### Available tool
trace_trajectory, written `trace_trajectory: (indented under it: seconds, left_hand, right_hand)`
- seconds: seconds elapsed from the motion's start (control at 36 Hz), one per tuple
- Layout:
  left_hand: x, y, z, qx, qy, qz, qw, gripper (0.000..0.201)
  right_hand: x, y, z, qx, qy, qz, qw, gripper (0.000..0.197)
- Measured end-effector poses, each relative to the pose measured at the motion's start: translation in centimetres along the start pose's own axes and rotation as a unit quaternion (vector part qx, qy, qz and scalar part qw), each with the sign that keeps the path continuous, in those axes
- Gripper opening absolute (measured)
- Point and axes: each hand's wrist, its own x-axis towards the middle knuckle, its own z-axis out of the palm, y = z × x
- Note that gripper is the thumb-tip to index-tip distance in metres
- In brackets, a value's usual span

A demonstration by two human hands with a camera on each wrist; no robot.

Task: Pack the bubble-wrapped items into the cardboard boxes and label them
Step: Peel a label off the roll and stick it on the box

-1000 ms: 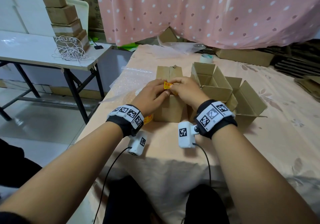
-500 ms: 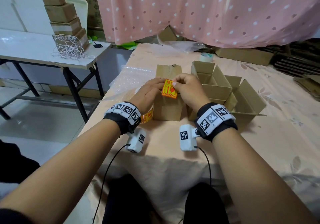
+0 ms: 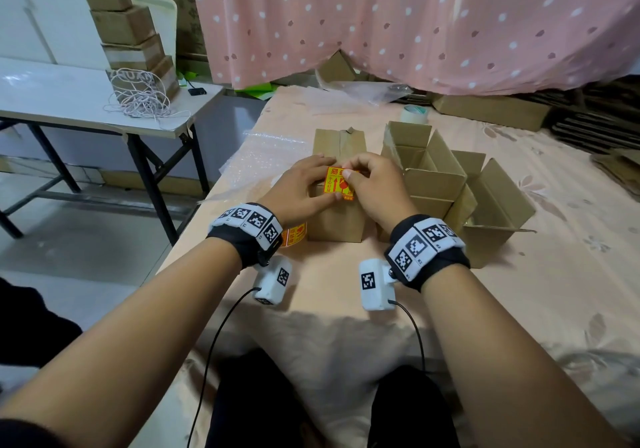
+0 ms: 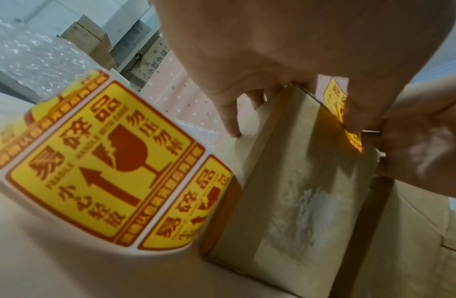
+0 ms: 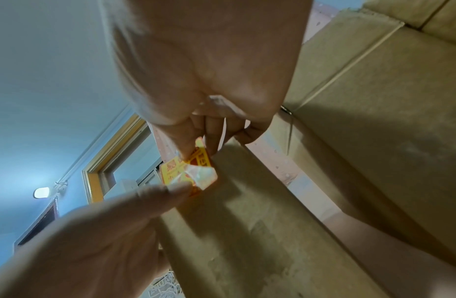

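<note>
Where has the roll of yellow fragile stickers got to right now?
In the head view the sticker roll peeks out under the left hand, on the table left of the closed cardboard box; the left wrist view shows it beside that box.

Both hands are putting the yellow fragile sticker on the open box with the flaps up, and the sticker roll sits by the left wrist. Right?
Not quite. The sticker is going on the closed box, not the open one beside it; the head view shows this. The rest holds: the left hand and right hand both work it, and the sticker roll sits by the left wrist.
</note>
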Motion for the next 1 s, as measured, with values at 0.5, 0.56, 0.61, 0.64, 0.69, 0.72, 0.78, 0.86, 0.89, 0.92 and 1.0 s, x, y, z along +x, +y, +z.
trace_trajectory:
  seconds: [0.5, 0.56, 0.61, 0.64, 0.69, 0.72, 0.78, 0.86, 0.89, 0.92, 1.0]
  left_hand:
    - [0.2, -0.7, 0.3, 0.021, 0.009, 0.011, 1.000, 0.056]
    - [0.1, -0.7, 0.3, 0.020, 0.011, 0.018, 1.000, 0.055]
    - [0.1, -0.7, 0.3, 0.021, 0.010, 0.022, 0.999, 0.055]
    - [0.2, -0.8, 0.3, 0.023, 0.010, 0.024, 0.999, 0.055]
    - [0.2, -0.7, 0.3, 0.021, 0.012, 0.025, 0.999, 0.056]
    - [0.2, -0.6, 0.3, 0.016, 0.017, 0.024, 0.999, 0.056]
    - [0.0, -0.3, 0.4, -0.002, 0.026, 0.016, 1.000, 0.057]
    - [-0.1, -0.1, 0.4, -0.063, 0.034, -0.014, 0.997, 0.058]
    - [-0.1, -0.1, 0.4, -0.100, 0.033, -0.029, 0.994, 0.061]
    - [-0.2, 0.0, 0.3, -0.125, 0.030, -0.037, 0.991, 0.063]
    - [-0.2, 0.2, 0.1, -0.094, 0.025, -0.025, 0.995, 0.063]
  right_hand:
    - [0.0, -0.3, 0.1, -0.027, 0.021, -0.008, 0.999, 0.007]
    - [-0.1, -0.3, 0.1, -0.034, 0.026, -0.009, 0.999, 0.005]
    - [-0.2, -0.4, 0.2, -0.037, 0.031, -0.010, 0.999, 0.005]
    - [-0.2, -0.4, 0.2, -0.037, 0.033, -0.012, 0.999, 0.006]
    - [-0.3, -0.5, 0.2, -0.037, 0.037, -0.012, 0.999, 0.007]
    - [-0.4, -0.5, 0.3, -0.037, 0.039, -0.013, 0.998, 0.007]
    - [-0.4, -0.7, 0.3, -0.037, 0.040, -0.012, 0.998, 0.007]
    - [-0.4, -0.8, 0.5, -0.042, 0.041, -0.004, 0.998, 0.008]
    - [-0.4, -0.9, 0.6, -0.050, 0.044, -0.003, 0.998, 0.008]
    - [-0.3, -0.9, 0.7, -0.056, 0.051, -0.002, 0.997, 0.007]
    - [-0.3, -0.8, 0.8, -0.046, 0.078, 0.020, 0.996, 0.012]
